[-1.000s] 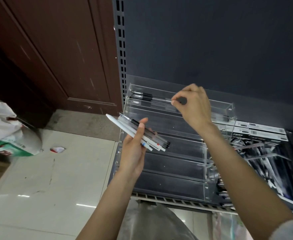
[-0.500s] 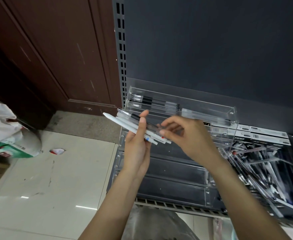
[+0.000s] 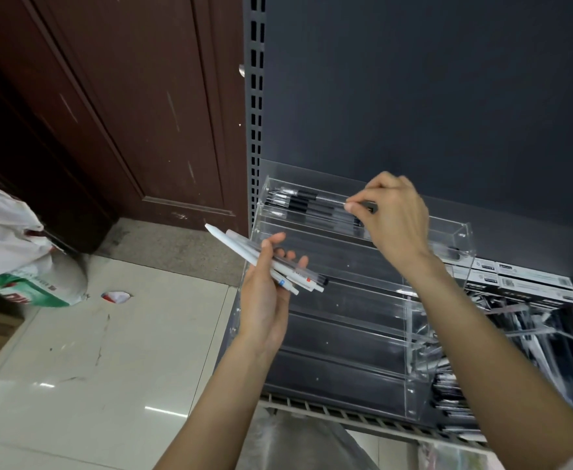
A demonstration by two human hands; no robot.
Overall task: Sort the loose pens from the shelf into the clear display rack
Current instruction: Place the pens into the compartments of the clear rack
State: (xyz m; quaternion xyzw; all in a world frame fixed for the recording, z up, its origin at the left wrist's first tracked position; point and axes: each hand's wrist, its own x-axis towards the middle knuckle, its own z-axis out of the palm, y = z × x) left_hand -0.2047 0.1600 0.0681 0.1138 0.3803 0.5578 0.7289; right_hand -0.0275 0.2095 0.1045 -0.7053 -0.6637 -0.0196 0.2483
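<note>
Head view: loose pens [image 3: 502,337] at 3 o'clock are blurred, partly behind the right arm. Rack [image 3: 346,300] holds black pens [image 3: 298,205] in its top tier only. Right hand [image 3: 393,215] pinches one pen [image 3: 368,206] there; left hand [image 3: 264,296] grips a bundle [image 3: 244,247] at centre.

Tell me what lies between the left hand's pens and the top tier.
In the head view, only one empty clear tier of the rack lies between the pens held by the left hand and the top tier.
</note>
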